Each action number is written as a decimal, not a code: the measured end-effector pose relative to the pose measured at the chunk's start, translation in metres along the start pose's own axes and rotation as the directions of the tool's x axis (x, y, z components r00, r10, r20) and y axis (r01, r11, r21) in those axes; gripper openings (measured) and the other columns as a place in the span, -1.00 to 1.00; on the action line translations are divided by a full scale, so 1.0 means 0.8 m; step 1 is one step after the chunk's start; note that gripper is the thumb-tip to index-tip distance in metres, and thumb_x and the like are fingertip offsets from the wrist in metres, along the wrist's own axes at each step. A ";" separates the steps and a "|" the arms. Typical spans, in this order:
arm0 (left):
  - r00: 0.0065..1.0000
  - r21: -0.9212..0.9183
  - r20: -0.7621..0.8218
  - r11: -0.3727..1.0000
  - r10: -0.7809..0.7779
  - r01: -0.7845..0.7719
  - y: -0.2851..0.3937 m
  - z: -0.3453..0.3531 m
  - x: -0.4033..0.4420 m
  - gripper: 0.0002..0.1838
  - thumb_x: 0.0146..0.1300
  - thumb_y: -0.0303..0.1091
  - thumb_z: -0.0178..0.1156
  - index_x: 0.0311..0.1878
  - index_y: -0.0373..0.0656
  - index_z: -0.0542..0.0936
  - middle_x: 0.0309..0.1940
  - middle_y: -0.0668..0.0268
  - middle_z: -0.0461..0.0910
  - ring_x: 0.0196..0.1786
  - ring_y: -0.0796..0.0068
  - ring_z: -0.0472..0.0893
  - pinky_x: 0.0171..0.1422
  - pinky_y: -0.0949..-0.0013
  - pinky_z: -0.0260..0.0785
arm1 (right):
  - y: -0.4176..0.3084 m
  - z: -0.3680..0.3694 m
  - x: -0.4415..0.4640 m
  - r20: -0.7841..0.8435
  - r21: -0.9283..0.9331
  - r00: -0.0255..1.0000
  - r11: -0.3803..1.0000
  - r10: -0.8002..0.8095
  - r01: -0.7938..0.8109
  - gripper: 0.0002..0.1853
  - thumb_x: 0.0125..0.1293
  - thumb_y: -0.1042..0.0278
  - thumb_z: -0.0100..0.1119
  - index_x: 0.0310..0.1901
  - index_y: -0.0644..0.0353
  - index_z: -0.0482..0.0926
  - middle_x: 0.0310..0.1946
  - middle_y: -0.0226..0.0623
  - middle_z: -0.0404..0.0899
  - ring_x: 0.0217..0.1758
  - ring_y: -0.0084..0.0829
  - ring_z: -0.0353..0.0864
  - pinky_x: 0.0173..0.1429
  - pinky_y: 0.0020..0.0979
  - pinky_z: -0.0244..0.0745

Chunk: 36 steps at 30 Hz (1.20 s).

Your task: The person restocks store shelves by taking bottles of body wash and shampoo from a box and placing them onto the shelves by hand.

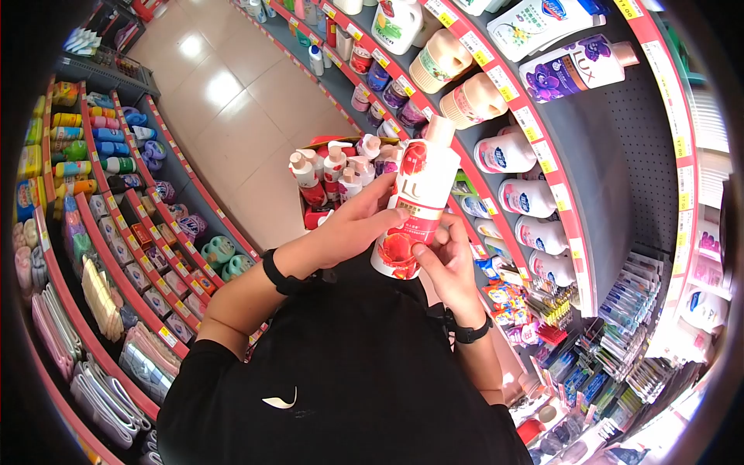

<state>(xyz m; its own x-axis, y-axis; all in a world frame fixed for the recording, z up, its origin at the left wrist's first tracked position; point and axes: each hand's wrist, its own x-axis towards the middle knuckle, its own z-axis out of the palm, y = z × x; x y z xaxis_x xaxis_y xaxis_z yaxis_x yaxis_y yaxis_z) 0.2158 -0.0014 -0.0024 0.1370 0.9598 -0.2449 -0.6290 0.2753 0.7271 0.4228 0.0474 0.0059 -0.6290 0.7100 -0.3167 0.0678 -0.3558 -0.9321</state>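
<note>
person holds white/red btl (428, 177) w/ both hands mid-scene, cap to far side, tilted right; l hand (370, 213) clasps its left side, thumb across front; r hand (452, 263) pinches lower right part, thumb on front; pump btls (334, 169) far left of it; purple btl (577, 70) on right shelf (580, 174); towels (99, 399) near left

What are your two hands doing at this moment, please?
Left hand: closed, holding the white-and-red plastic bottle by its side.
Right hand: closed, holding the same bottle near its base.
</note>
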 end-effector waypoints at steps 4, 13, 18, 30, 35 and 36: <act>1.000 -0.004 -0.003 1.000 0.012 -0.012 0.000 0.002 -0.001 -0.40 0.55 -0.47 0.07 0.56 -0.29 0.16 0.43 0.18 0.38 0.46 0.43 0.40 0.55 0.24 0.27 | 0.003 -0.001 -0.001 -0.004 -0.007 1.000 1.000 -0.003 0.003 -0.53 0.44 0.60 0.25 0.28 0.22 0.30 0.20 -0.18 0.64 0.19 -0.46 0.66 0.11 -0.43 0.58; 1.000 0.027 -0.007 1.000 0.001 -0.001 0.003 0.006 -0.002 -0.44 0.55 -0.44 0.10 0.53 -0.26 0.21 0.39 0.20 0.43 0.43 0.45 0.43 0.53 0.25 0.30 | 0.006 -0.002 -0.002 -0.002 -0.008 1.000 1.000 -0.011 0.011 -0.53 0.43 0.60 0.25 0.28 0.21 0.30 0.21 -0.16 0.63 0.20 -0.44 0.66 0.13 -0.41 0.59; 0.999 0.060 0.021 0.998 0.035 -0.036 0.000 0.005 0.000 -0.43 0.54 -0.44 0.12 0.53 -0.24 0.22 0.38 0.21 0.43 0.43 0.43 0.45 0.53 0.23 0.30 | 0.002 0.005 -0.003 0.016 0.085 0.999 0.996 -0.032 0.030 -0.51 0.46 0.71 0.11 0.35 0.25 0.26 0.21 -0.13 0.62 0.27 -0.41 0.63 0.35 -0.31 0.51; 1.000 0.101 0.013 0.995 0.005 -0.006 0.007 0.009 0.002 -0.40 0.52 -0.46 0.13 0.55 -0.21 0.21 0.37 0.20 0.45 0.44 0.43 0.45 0.55 0.22 0.27 | -0.007 0.001 -0.006 0.010 -0.058 1.000 0.998 0.000 0.001 -0.53 0.48 0.56 0.22 0.31 0.21 0.27 0.14 -0.27 0.69 0.17 -0.51 0.65 0.19 -0.36 0.54; 1.000 0.094 -0.013 0.995 -0.022 0.023 0.006 0.011 0.001 -0.39 0.52 -0.45 0.14 0.56 -0.22 0.19 0.38 0.20 0.45 0.44 0.42 0.45 0.54 0.21 0.30 | -0.009 0.003 -0.008 0.001 -0.064 1.000 0.998 0.004 -0.004 -0.53 0.48 0.52 0.24 0.31 0.22 0.27 0.16 -0.24 0.69 0.17 -0.51 0.64 0.17 -0.38 0.54; 1.000 0.095 -0.008 0.995 -0.023 0.023 0.006 0.011 0.000 -0.39 0.52 -0.45 0.14 0.56 -0.22 0.19 0.38 0.20 0.45 0.44 0.42 0.45 0.54 0.21 0.30 | -0.009 0.003 -0.008 -0.004 -0.065 1.000 0.998 0.002 -0.002 -0.53 0.48 0.52 0.24 0.31 0.22 0.27 0.16 -0.24 0.69 0.17 -0.51 0.64 0.17 -0.38 0.54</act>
<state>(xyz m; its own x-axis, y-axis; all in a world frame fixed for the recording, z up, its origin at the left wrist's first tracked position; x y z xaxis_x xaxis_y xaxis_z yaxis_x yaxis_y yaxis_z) 0.2195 0.0008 0.0069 0.1451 0.9529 -0.2665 -0.5501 0.3016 0.7788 0.4245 0.0438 0.0148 -0.6259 0.7117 -0.3188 0.1189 -0.3169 -0.9410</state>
